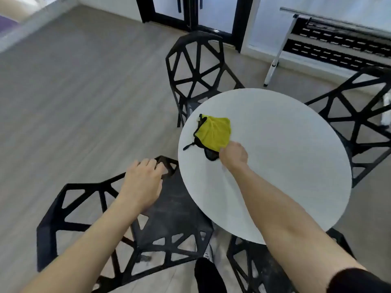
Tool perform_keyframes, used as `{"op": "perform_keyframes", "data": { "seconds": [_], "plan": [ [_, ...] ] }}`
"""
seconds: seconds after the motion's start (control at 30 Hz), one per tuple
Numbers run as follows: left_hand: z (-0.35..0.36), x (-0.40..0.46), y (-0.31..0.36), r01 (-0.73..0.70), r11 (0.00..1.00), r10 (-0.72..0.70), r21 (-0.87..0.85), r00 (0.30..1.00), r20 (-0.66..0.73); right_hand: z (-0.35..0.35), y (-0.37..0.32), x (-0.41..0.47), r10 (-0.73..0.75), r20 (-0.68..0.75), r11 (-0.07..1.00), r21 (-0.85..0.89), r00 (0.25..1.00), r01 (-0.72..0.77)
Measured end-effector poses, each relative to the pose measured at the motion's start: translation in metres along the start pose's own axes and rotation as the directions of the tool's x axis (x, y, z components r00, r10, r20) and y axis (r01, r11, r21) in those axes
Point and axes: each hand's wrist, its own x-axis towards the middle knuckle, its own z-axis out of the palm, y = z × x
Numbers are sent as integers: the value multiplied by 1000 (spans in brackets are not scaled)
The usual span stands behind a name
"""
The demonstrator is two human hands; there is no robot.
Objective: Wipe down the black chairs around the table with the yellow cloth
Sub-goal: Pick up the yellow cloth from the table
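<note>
Yellow cloth [214, 133] is being pinched at its near corner by the right hand [233, 155], fingers curled shut on the fabric, arm stretched out long and straight over the white round table [285, 161]. So the cloth is lying bunched up on the left part of the tabletop, with a black mesh-looking edge and a thin black strap poking out from under it. Pretty sure that's part of the same cloth, but it can't really be told.

Over on the other side, the left hand [143, 182] is laid palm down on the top edge of the nearest black chair [127, 225], fingers spread a bit and draped over the frame rather than clamped around it. Forearm is angled in from the lower left, bare. A dark sleeve can be seen at the right arm's bottom edge.

Chairs counted: four black ones, all that open triangle-lattice style. One is under the left hand, one is at the far side of the table [196, 68], one is on the right [359, 123], and one is tucked partly under the table's near edge [254, 267]. One table, one cloth.

Wood-look flooring [74, 92] all round, and black-framed glass doors [190, 11] are seen at the back.
</note>
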Motion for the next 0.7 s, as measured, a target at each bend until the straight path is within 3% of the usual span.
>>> {"op": "perform_keyframes", "data": {
  "seconds": [0.1,0.17,0.23,0.37,0.43,0.5,0.57,0.63,0.7],
  "plan": [
    [13,13,-7,32,999,-31,-33,999,17,8,-9,47,204,25,973,105,979,-205],
    [21,15,-10,42,999,-42,-4,999,25,11,-17,64,257,96,938,217,962,-272],
    [25,22,-11,54,998,-53,-13,997,63,11,-21,69,221,147,933,255,964,-253],
    [21,45,-1,103,984,-79,-143,983,166,-6,-11,38,-13,145,941,335,989,-36],
    [15,65,12,206,898,-146,-390,973,177,-21,0,6,-138,59,931,349,989,109],
    [11,88,27,269,725,-194,-634,963,187,-38,14,-30,-278,11,902,348,960,257],
    [8,107,45,281,544,-205,-790,958,200,-56,25,-65,-344,34,870,387,938,305],
    [10,118,59,273,430,-137,-860,962,236,-76,31,-97,-362,76,854,426,929,297],
    [13,117,69,276,392,17,-878,952,306,-94,31,-126,-416,92,832,440,905,338]
  ]
}}
